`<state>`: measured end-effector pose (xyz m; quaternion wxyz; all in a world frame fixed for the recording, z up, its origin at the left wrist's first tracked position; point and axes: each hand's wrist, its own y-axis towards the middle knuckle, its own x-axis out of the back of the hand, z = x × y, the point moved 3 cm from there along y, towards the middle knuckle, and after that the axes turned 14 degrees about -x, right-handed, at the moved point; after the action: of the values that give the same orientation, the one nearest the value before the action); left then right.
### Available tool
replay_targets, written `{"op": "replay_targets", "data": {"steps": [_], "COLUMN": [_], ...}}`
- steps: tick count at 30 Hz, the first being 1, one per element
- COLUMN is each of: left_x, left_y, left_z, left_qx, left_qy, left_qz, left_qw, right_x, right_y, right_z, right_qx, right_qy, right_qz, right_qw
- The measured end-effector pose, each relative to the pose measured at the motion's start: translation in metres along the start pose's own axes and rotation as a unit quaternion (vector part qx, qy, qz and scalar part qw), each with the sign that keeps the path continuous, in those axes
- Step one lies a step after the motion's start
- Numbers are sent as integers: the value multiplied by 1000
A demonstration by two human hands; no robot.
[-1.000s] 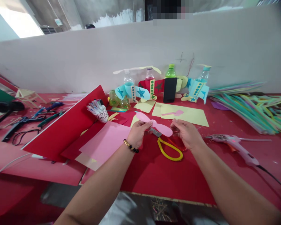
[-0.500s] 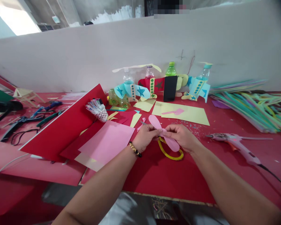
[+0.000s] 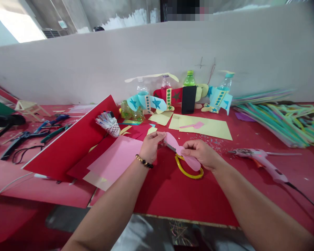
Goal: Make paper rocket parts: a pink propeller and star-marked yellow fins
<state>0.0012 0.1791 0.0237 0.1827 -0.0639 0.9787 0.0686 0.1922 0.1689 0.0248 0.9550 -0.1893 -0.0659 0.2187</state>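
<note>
From afar, I watch the pink paper piece (image 3: 179,149) at centre, above yellow-handled scissors (image 3: 190,176). The right hand (image 3: 200,152) pinches its waist — the left hand (image 3: 150,146) bunches its fingertips at the 10 o'clock end, grip unclear to me. Glue gun (image 3: 269,165): 3 o'clock.

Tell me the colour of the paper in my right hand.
The paper is pink, seen in the head view.

2 hands (image 3: 149,148) (image 3: 202,153) at 1 pink cutout (image 3: 173,140), left seemingly touching it
</note>
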Motion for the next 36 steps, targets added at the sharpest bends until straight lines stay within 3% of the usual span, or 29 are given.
{"op": "replay_targets", "data": {"steps": [5, 11, 14, 28, 36], "left_x": [3, -22, -28, -23, -18], "left_y": [0, -19, -24, -18, -13], "left_z": [-5, 4, 11, 15, 12], "left_qx": [-10, 44, 49, 21, -1], "left_qy": [10, 65, 82, 115, 111], "left_qz": [-25, 109, 141, 144, 98], "left_qw": [1000, 991, 985, 983, 989], "right_x": [3, 2, -1, -1, -1], "right_y": [2, 5, 4, 4, 2], "right_z": [-2, -3, -3, -2, 0], "right_qx": [2, 11, 11, 2, -24], "right_qy": [27, 47, 36, 2, -27], "right_qz": [-27, -28, -13, 0, 8], "right_qw": [999, 998, 999, 1000, 999]}}
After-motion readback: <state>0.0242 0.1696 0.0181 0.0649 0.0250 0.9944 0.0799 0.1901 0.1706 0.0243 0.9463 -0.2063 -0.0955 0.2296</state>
